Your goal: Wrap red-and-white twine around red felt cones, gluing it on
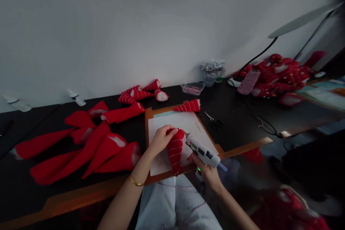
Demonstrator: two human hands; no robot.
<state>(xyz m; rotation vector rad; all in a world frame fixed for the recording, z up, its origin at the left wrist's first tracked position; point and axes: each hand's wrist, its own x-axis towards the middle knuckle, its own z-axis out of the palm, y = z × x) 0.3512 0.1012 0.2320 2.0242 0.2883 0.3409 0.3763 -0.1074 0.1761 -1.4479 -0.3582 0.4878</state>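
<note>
My left hand (pixel 163 138) is closed on the wide top end of a red fabric cone (pixel 175 152), wound with red-and-white cord and pointing down toward me. In my right hand (pixel 207 173) is a white hot glue gun (pixel 202 150); its nozzle is at the cone's upper right edge, and whether it touches I cannot tell. A green light glows near the grip and a glue stick juts from the back. Under the cone lies a white sheet (pixel 159 163) on a wood-edged board. Another corded cone (pixel 190 106) rests at the board's far edge.
Plain red cones (pixel 94 149) are heaped on the left, corded ones (pixel 137 94) at the back. Scissors (pixel 214 121) lie right of the board, below a clear tub (pixel 192 88) of cord. A lamp (pixel 302 19) leans over a red pile (pixel 280 73). Two white bottles (pixel 76 97) stand left.
</note>
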